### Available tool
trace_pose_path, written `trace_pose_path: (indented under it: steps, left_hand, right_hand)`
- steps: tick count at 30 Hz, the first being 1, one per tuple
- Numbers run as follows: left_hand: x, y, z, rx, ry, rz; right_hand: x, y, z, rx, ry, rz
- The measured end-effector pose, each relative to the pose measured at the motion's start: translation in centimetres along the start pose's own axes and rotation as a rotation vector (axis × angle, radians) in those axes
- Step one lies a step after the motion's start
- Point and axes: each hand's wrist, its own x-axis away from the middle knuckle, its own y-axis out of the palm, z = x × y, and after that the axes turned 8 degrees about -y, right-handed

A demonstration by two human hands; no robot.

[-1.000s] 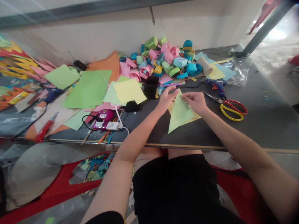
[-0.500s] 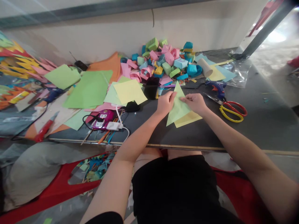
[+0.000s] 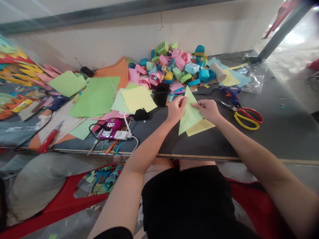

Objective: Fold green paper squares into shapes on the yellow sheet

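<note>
The pale green paper [image 3: 191, 114] is matte and shaped like a tall, narrow triangle, with its sharp tip pointing away from the person and a slanting lower edge. It looks folded, though its layers are too soft in the view to count. It is at the near part of the dark desk [image 3: 281, 136], in front of the person, and overlaps a yellow paper [image 3: 201, 127] that shows below it to the right.

The left hand [image 3: 177, 108] has its grip closed on the left edge of the pale green paper, thumb and fingers pinched together below the tip. The right hand [image 3: 207, 109] has thumb and forefinger brought together at the opposite edge, its grip closed on the paper there.

Against the first frame, the left hand has come down from the tip to the side edge, leaving the tip bare, and the yellow paper no longer shows to the left of the green one. Since the middle frame, the tip has shifted slightly to the left, with both hands almost unchanged.

The red-and-yellow-handled scissors [image 3: 247, 118] lie to the right of the right hand, just beside a blue glue gun [image 3: 232, 95].
</note>
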Motion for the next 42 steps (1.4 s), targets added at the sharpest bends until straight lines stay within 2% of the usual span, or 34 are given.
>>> trace_pose_path:
  steps: [4, 9, 14, 19, 23, 26, 29, 35, 42]
  left_hand:
    - [-0.7, -0.2, -0.9, 0.179, -0.077, -0.083]
    - [-2.0, -0.6, -1.9, 0.299, -0.129, -0.107]
    - [-2.1, -0.8, -1.2, 0.342, -0.163, -0.074]
    - [-1.9, -0.7, -0.2, 0.392, -0.296, -0.030]
    - [-2.0, -0.9, 0.0, 0.406, -0.398, -0.078]
    - [-2.1, -1.1, 0.1, 0.393, -0.381, -0.106]
    - [-2.1, -1.0, 0.3, 0.396, -0.368, -0.066]
    - [-2.1, -0.7, -0.1, 0.418, -0.445, -0.007]
    - [-2.1, -0.8, -0.3, 0.449, -0.430, -0.112]
  right_hand:
    - [-0.2, -0.2, 0.7, -0.037, -0.003, -0.026]
    - [-0.3, -0.3, 1.5, -0.019, -0.041, -0.049]
    - [-0.4, -0.2, 1.8, -0.003, -0.048, -0.079]
    - [-0.3, -0.1, 1.9, -0.017, -0.040, -0.116]
    - [-0.1, -0.1, 1.5, -0.036, -0.007, -0.140]
    - [-0.1, -0.2, 1.2, -0.052, 0.023, -0.161]
    - [-0.1, -0.2, 1.1, -0.084, 0.050, -0.183]
    - [0.0, -0.2, 1.0, -0.102, 0.023, -0.197]
    - [0.0, -0.2, 1.2, 0.008, -0.032, -0.237]
